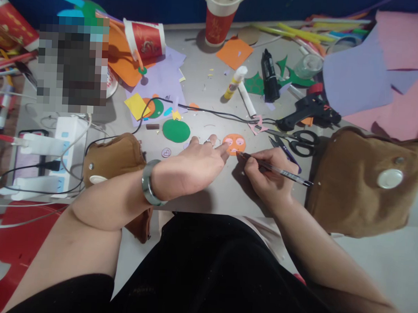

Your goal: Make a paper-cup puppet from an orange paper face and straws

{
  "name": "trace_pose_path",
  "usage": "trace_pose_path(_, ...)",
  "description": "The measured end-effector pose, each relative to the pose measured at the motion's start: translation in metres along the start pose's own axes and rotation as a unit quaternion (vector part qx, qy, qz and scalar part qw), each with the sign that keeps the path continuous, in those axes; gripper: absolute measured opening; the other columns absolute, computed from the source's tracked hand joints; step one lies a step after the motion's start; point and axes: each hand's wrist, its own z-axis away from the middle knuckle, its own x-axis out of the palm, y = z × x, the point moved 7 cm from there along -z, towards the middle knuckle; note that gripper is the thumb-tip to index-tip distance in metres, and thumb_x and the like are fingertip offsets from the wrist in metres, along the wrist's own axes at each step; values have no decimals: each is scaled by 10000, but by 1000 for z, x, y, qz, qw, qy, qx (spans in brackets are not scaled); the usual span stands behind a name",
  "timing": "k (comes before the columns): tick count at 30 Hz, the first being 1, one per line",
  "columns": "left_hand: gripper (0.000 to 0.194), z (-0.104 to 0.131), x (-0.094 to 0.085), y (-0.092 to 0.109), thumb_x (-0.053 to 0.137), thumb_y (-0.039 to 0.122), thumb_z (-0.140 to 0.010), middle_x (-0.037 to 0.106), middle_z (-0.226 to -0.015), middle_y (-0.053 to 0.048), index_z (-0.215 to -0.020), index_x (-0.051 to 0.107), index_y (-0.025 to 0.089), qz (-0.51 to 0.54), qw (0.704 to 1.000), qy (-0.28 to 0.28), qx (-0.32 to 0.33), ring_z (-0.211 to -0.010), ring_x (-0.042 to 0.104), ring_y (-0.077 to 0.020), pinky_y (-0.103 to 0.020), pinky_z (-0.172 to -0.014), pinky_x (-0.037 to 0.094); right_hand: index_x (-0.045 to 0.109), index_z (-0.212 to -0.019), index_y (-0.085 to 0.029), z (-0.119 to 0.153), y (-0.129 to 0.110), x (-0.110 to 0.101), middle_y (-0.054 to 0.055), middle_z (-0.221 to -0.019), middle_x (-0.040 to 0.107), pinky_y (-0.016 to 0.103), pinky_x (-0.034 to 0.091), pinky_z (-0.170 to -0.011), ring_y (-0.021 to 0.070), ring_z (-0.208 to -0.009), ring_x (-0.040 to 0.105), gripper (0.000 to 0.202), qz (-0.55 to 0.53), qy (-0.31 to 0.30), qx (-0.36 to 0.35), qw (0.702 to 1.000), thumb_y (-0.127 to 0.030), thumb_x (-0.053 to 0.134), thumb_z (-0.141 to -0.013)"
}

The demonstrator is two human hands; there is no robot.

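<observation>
An orange paper disc [235, 150] with pink cut-out pieces and drawn marks like a face lies flat on the table. My left hand [191, 167], fingers stretched out, touches its left edge with the fingertips. In my right hand [270, 175] is a clear-barrelled pen [285, 172], its tip at the lower right of the disc. Left of the disc are a green paper oval [176, 130] and a small paper circle with a drawn heart [166, 153]. Black-handled scissors [301, 143] and a dark blue cutter-like tool [285, 154] lie just beyond my right hand.
A glue stick [235, 83], a black marker [269, 76] and a black glue gun [310, 110] lie farther back, with a cable across the table. Brown bags [363, 195] flank both arms. A power strip [68, 155] sits left; paper cups [220, 23] stand behind.
</observation>
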Motion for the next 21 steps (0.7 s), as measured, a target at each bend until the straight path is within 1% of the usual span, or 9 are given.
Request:
trace_pose_path(3, 599, 0, 0, 0, 324, 21, -1059, 484, -1775, -176, -1579, 590, 151, -4, 1000, 0, 1, -1506, 502, -343, -505, -1075, 544, 639, -854, -273, 0, -1, 0, 16, -724, 732, 343, 522, -567, 202, -582, 688, 99, -17, 6, -8, 1000, -301, 697, -929)
trace_pose_path(6, 582, 0, 1, 0, 319, 32, -1069, 484, -1773, -172, -1566, 597, 148, -6, 1000, 9, 4, -1512, 501, -345, -498, -1075, 542, 639, -855, -273, -1, -4, -1, 9, -719, 736, 334, 521, -560, 197, -576, 687, 102, -5, 15, -28, 999, -287, 692, -941)
trace_pose_path(10, 590, 0, 2, 0, 289, 32, -1073, 489, -1759, -182, -1569, 589, 138, -3, 1000, 9, 10, -1511, 505, -355, -504, -1068, 541, 643, -865, -270, -1, -10, -4, -8, -723, 739, 308, 521, -559, 179, -572, 685, 102, -3, 27, -57, 998, -225, 692, -942)
trace_pose_path(15, 603, -1, 3, -1, 283, 16, -1061, 526, -1712, -209, -1573, 585, 123, 13, 1000, 2, -1, -1517, 495, -369, -556, -1082, 542, 643, -892, -274, -1, -8, -3, -8, -734, 733, 315, 516, -564, 184, -583, 687, 94, -11, 20, -45, 999, -221, 699, -945)
trace_pose_path(18, 608, -2, 3, -1, 298, 11, -1054, 493, -1752, -199, -1573, 591, 131, 11, 1000, 8, 1, -1518, 491, -367, -566, -1096, 540, 640, -898, -274, -1, -7, -3, -7, -728, 724, 318, 503, -558, 183, -579, 676, 91, -12, 18, -43, 999, -223, 706, -935)
trace_pose_path(21, 621, -2, 2, 1, 282, 1, -1046, 460, -1782, -202, -1576, 587, 111, 6, 1000, 6, 7, -1509, 494, -379, -594, -1094, 544, 627, -886, -272, 0, -5, -3, -3, -711, 709, 325, 484, -550, 184, -570, 658, 87, -6, 13, -37, 999, -242, 694, -932)
